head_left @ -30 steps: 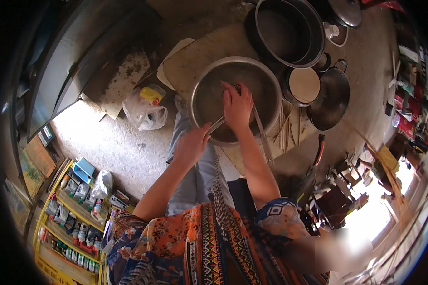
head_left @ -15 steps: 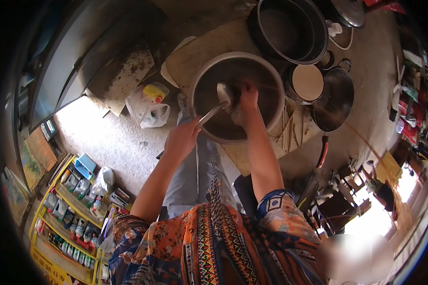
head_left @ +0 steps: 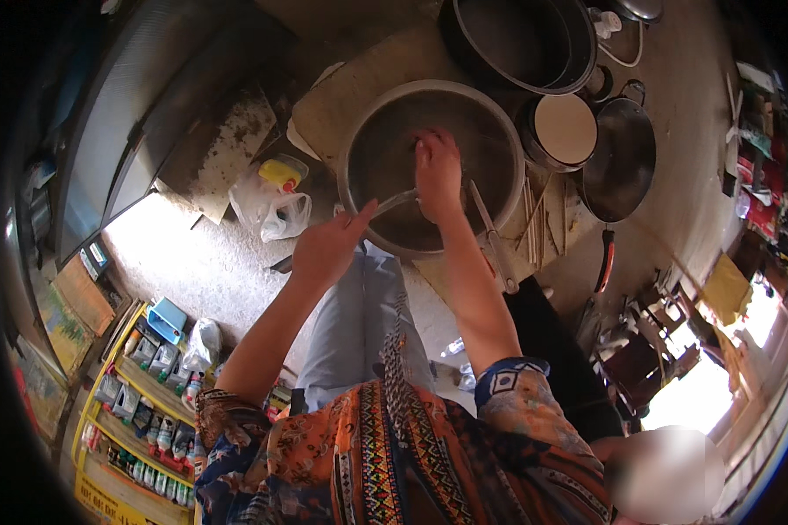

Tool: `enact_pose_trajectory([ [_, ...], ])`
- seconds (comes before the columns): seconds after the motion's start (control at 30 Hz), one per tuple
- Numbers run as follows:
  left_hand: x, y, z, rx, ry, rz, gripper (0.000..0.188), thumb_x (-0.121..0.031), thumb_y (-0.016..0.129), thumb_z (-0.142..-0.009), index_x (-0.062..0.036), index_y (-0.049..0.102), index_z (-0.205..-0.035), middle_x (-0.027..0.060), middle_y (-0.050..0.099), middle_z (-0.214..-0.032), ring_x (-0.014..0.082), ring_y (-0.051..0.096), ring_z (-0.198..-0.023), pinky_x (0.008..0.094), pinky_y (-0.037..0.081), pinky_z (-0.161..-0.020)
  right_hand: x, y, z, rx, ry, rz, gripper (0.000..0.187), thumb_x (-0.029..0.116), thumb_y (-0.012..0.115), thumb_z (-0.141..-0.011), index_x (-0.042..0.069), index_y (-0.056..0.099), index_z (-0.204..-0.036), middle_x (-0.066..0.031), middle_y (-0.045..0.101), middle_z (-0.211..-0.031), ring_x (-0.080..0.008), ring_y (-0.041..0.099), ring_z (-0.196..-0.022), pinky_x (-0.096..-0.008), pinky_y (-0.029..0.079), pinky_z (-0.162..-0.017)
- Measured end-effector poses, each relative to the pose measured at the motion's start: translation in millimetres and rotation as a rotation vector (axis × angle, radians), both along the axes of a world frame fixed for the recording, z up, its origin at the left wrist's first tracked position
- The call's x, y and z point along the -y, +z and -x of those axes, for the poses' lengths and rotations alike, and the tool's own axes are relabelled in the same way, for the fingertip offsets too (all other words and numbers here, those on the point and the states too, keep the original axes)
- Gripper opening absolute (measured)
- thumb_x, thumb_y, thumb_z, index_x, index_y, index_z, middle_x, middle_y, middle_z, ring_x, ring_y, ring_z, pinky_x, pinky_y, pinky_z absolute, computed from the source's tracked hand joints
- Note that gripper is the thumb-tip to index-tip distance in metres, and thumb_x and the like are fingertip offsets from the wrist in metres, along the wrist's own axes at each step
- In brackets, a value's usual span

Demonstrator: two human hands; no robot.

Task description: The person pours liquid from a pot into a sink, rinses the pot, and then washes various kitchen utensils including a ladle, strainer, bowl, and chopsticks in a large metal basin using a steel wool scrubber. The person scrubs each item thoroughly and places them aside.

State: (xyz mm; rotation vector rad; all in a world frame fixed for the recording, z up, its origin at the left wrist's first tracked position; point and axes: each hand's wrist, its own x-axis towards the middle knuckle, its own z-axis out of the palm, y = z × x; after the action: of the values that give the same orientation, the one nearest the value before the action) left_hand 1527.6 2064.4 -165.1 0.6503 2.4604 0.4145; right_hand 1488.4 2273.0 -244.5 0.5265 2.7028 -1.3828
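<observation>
Left hand [head_left: 326, 248] gripping a metal handle [head_left: 398, 201], right hand [head_left: 439, 173] (its grasp I cannot tell) over a wide basin [head_left: 429, 86]

Pan [head_left: 620, 162] right of basin [head_left: 385, 166], plastic bag [head_left: 286, 217] left

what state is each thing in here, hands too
left hand: closed around ladle handle
right hand: inside basin, fingers bent
ladle: held, far end hidden
basin: uncovered
second handle: resting across basin rim
black pot: uncovered
small pot: pale round top, lid or contents unclear
wok: uncovered
plastic bag: crumpled
</observation>
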Motion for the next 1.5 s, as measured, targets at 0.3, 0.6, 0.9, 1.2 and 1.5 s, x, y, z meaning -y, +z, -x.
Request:
enact_pose_trajectory([
  [0.3,7,-16,-9,0.181,0.237,-0.167,0.048,-0.014,0.053,-0.086,-0.0135,0.041,-0.132,0.017,0.062,-0.089,0.0357,0.061,-0.076,0.0444,0.049,-0.063,-40,-88,-4,0.057,-0.163,-0.252,0.032,0.029,0.06,-0.082,0.002,0.065,-0.098,-0.0192,0.064,-0.091,-0.038,0.053,-0.103,-0.0396,0.042,-0.089],
  [0.6,-18,-11,0,0.309,0.474,-0.362,0.029,-0.021,0.052,-0.089,0.0,0.054,-0.108,0.0233,0.061,-0.086,0.0397,0.059,-0.08,0.0463,0.047,-0.069,47,21,-37,-0.24,-0.388,0.046,0.025,0.002,0.051,-0.084,0.01,0.066,-0.103,-0.0118,0.052,-0.12,-0.0304,0.045,-0.117,-0.0391,0.035,-0.099],
  [0.9,-32,8,-10,1.094,0.939,-0.743,0.02,-0.025,0.048,-0.095,-0.0067,0.054,-0.1,-0.0049,0.042,-0.06,0.0036,0.036,-0.045,0.0204,0.027,-0.039,39,26,-33,-0.344,-0.41,-0.119,0.024,0.005,0.042,-0.089,0.008,0.063,-0.101,-0.0088,0.055,-0.11,-0.0285,0.044,-0.118,-0.0468,0.026,-0.104],
  [1.2,18,3,-9,1.213,0.891,-0.653,0.032,-0.021,0.051,-0.093,-0.0089,0.051,-0.122,-0.0072,0.041,-0.06,0.0015,0.033,-0.043,0.0195,0.026,-0.037,-44,-35,-15,0.284,-0.617,0.746,0.031,0.018,0.05,-0.087,0.005,0.057,-0.115,-0.0104,0.059,-0.107,-0.0243,0.055,-0.097,-0.0349,0.045,-0.083],
  [1.5,5,-5,19,0.447,0.293,-0.334,0.05,-0.021,0.061,-0.082,0.0022,0.044,-0.123,0.0263,0.059,-0.101,0.0389,0.058,-0.095,0.0424,0.046,-0.081,-44,-39,-12,0.019,-0.017,0.267,0.028,0.005,0.059,-0.077,0.004,0.062,-0.105,-0.0118,0.055,-0.111,-0.0275,0.053,-0.101,-0.0327,0.044,-0.087],
])
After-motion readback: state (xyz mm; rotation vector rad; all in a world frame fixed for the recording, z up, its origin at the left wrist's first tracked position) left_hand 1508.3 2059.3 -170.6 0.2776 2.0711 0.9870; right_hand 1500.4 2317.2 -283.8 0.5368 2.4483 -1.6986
